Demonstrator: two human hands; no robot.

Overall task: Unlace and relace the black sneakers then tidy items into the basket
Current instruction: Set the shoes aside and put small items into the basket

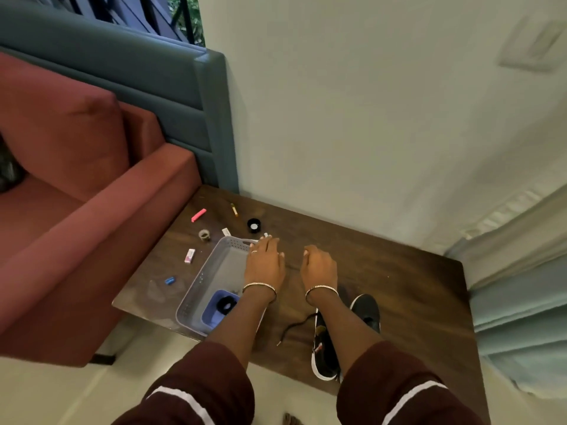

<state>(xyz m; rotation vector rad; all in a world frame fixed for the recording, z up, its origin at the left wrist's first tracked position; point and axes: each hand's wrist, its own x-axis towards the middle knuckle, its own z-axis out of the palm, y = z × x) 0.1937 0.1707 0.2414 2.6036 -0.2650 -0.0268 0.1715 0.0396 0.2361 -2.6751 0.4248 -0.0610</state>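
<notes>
Ahead, left hand [265, 263] flat over basket [199, 279] rim, right hand [319, 266] curled — grip unclear — black cap [254, 225] beyond.

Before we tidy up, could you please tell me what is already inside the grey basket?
The grey basket holds a blue box with a black ring-shaped item in it. The left hand and forearm cover its right side, so anything there is hidden.

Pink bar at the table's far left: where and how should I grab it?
Pinch the pink bar across its long sides at mid-length, coming straight down from above: it lies flat and diagonal on the table, with clear space around it. The left hand is probably nearer.
</notes>
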